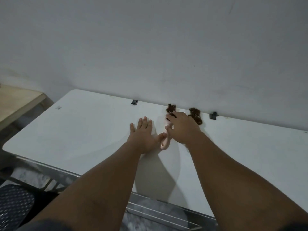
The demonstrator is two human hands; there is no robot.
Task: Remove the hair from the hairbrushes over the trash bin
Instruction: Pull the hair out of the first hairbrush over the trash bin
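**Both hands at the pink brush near the table's back edge**

On the right hand (183, 129), the fingers (175, 116) are lying close together and lightly bent across the head of the pink brush (165, 143). Their tips are resting on the bristles, and the thumb is sitting against the left side of the brush's neck. It cannot be told whether they are actually squeezing the brush. On the left hand (142, 136), the fingers (144, 123) are straight, spread apart and lying flat on the table (83, 130). Its thumb is stretching out to the right, with the tip touching the brush's handle.

The pink brush is lying on the table with its handle pointing toward the person and its head toward the wall (150, 47). Brown hair (171, 107) is matted in the bristles and showing just beyond the right fingertips. A second brush (197, 120) is lying just to its right, mostly hidden behind the right hand. It is carrying its own clump (193, 111) of brown hair close to the wall.

Both bare forearms are reaching forward over the white table, whose back edge is running along the pale wall. Two black clips are sitting on that edge, one (134, 102) left of the brushes and one (213, 115) right of them. A wooden top (16, 100) is showing at far left. A dark mesh surface (15, 205) is showing below the table's near edge.
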